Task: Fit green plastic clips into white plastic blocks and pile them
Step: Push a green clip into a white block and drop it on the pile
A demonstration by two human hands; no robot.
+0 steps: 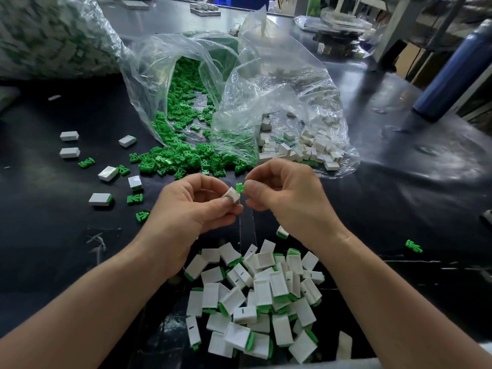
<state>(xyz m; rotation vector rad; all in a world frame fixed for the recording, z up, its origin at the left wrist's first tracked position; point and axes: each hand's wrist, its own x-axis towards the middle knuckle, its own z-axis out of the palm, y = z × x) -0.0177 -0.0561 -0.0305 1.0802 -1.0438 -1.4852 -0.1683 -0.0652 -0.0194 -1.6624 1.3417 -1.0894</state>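
My left hand (pixel 190 203) pinches a small white plastic block (pixel 232 195) between thumb and fingers. My right hand (pixel 286 194) pinches a green plastic clip (pixel 240 188) right beside the block's open end; the two parts nearly touch. Below my wrists lies a pile of fitted white blocks with green clips (pixel 261 299). Loose green clips (pixel 181 158) spill from a clear bag (pixel 165 67). A second clear bag (pixel 306 97) to the right holds loose white blocks (pixel 300 149).
Several stray blocks (pixel 69 152) and clips (pixel 134 199) lie on the black table (pixel 399 195) at the left. One green clip (pixel 413 246) lies at the right. A dark blue bottle (pixel 452 73) stands far right. A big bag of parts (pixel 50 35) fills the far left.
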